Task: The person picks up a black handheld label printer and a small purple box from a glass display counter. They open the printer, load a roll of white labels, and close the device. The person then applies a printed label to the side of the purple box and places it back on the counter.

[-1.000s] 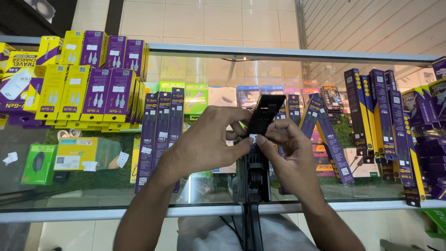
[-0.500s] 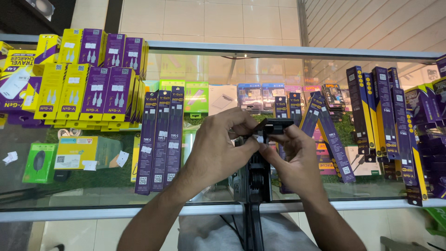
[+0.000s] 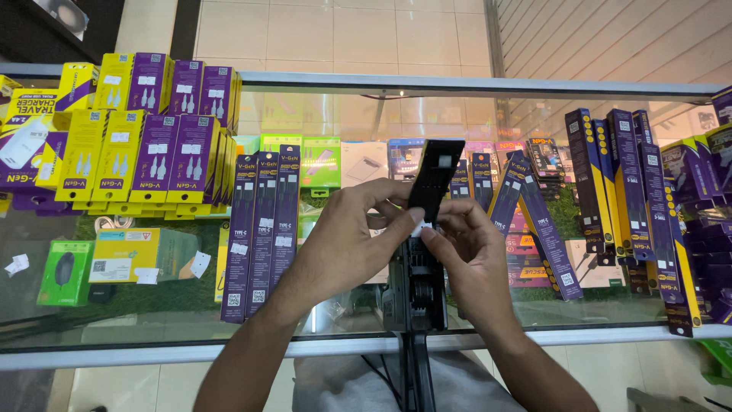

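Both the left hand (image 3: 347, 240) and right hand (image 3: 476, 255) pinch the lower end of the black holder (image 3: 435, 179), which stands upright just above the fingers, not yet seated on the stand (image 3: 418, 294) below.

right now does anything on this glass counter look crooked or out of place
Mostly tidy. One purple cable box right of the black holder that both hands pinch leans diagonally against its upright neighbours, and small white paper scraps lie loose by the green box at far left.

Glass counter (image 3: 152, 320): purple-yellow boxes (image 3: 145, 137) stacked, long purple packs (image 3: 263, 221) lying on top.
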